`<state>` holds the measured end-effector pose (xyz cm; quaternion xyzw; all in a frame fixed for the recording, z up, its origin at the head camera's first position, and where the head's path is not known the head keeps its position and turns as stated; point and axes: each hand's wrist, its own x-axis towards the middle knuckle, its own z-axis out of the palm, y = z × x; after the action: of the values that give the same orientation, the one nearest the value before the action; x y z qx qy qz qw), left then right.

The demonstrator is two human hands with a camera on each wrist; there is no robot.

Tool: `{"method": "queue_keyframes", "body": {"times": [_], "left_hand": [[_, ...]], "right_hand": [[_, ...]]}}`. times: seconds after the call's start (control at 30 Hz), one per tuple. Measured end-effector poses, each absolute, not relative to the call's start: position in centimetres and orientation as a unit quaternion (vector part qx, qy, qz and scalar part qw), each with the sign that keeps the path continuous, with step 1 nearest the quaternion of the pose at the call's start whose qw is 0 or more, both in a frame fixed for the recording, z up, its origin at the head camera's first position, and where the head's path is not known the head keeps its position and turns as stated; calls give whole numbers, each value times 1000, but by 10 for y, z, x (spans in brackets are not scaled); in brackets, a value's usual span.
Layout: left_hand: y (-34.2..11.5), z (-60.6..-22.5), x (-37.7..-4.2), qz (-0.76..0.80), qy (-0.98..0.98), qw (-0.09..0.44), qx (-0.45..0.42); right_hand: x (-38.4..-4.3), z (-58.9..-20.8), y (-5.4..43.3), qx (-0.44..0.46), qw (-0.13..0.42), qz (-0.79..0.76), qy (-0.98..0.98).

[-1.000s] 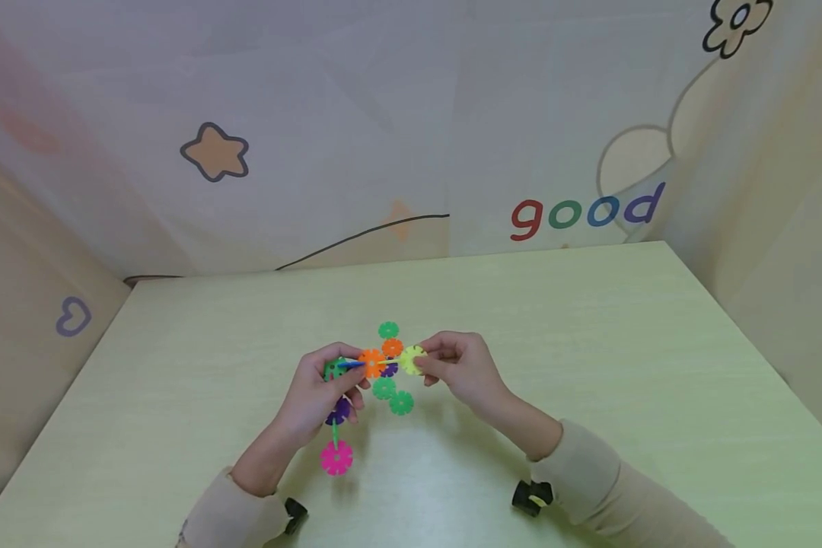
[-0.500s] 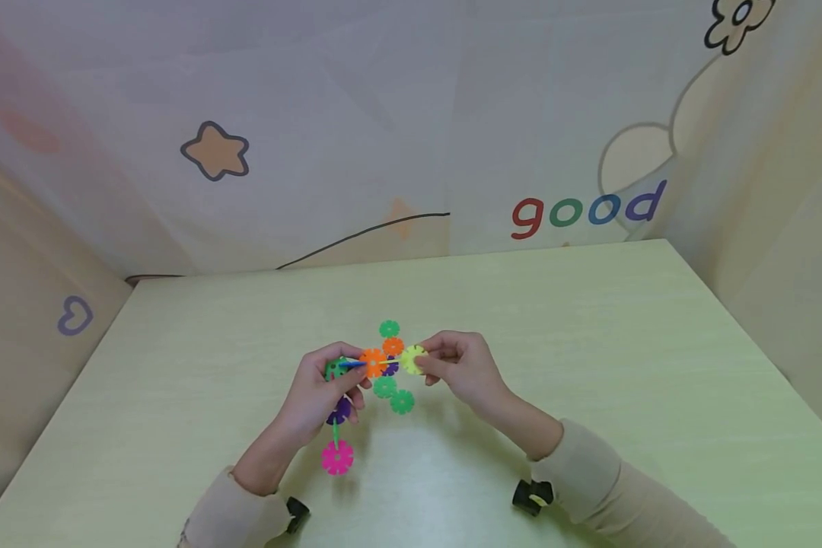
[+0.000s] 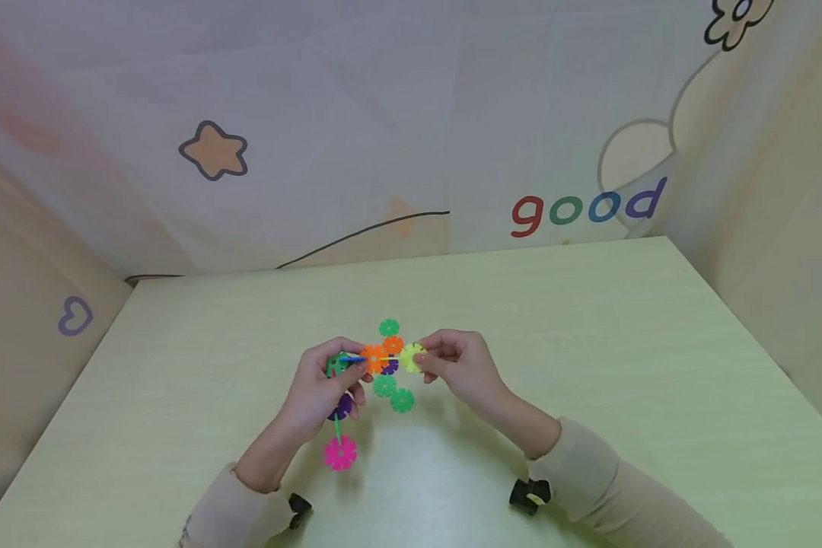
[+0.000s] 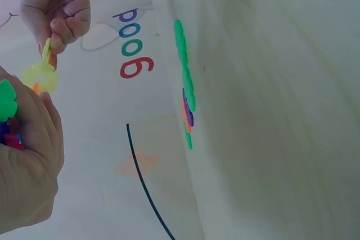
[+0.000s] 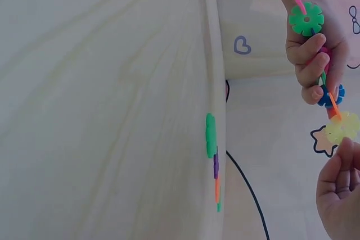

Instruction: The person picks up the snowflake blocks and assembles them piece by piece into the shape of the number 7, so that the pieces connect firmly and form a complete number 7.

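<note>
My left hand point(image 3: 315, 388) grips a chain of notched plastic interlocking discs above the table. A green disc point(image 3: 336, 365), an edge-on blue disc point(image 3: 353, 358) and an orange disc point(image 3: 374, 358) show at its fingers. Lower on the chain, a purple disc point(image 3: 340, 407) and a pink disc point(image 3: 340, 453) hang below the palm. Facing it, my right hand point(image 3: 462, 369) pinches a yellow disc point(image 3: 412, 357) between thumb and fingers. An edge-on yellow disc point(image 3: 390, 358) bridges the orange one and the pinched one. Part of the chain is hidden by the left fingers.
Just beyond the hands, several loose discs lie on the pale table point(image 3: 555, 327): a green disc point(image 3: 389, 327), an orange disc point(image 3: 393, 345), a purple disc point(image 3: 390, 367) and, nearer, another green disc point(image 3: 402, 400). A printed cloth point(image 3: 342, 114) stands behind the table.
The left hand and its chain have shifted very slightly up and right in the head view. Both hands keep their holds, and the loose discs stay put.
</note>
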<state>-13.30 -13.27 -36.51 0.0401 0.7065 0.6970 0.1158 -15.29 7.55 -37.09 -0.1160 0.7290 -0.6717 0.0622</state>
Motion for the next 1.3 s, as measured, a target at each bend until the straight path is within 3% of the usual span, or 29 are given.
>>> {"method": "queue_keyframes", "body": {"times": [0.93, 1.3], "left_hand": [[-141, -370, -131, 629, 757, 143, 99], [-144, -367, -135, 577, 781, 203, 125]], "right_hand": [[-161, -372, 90, -123, 99, -656, 738], [-159, -369, 91, -133, 109, -632, 756]]}}
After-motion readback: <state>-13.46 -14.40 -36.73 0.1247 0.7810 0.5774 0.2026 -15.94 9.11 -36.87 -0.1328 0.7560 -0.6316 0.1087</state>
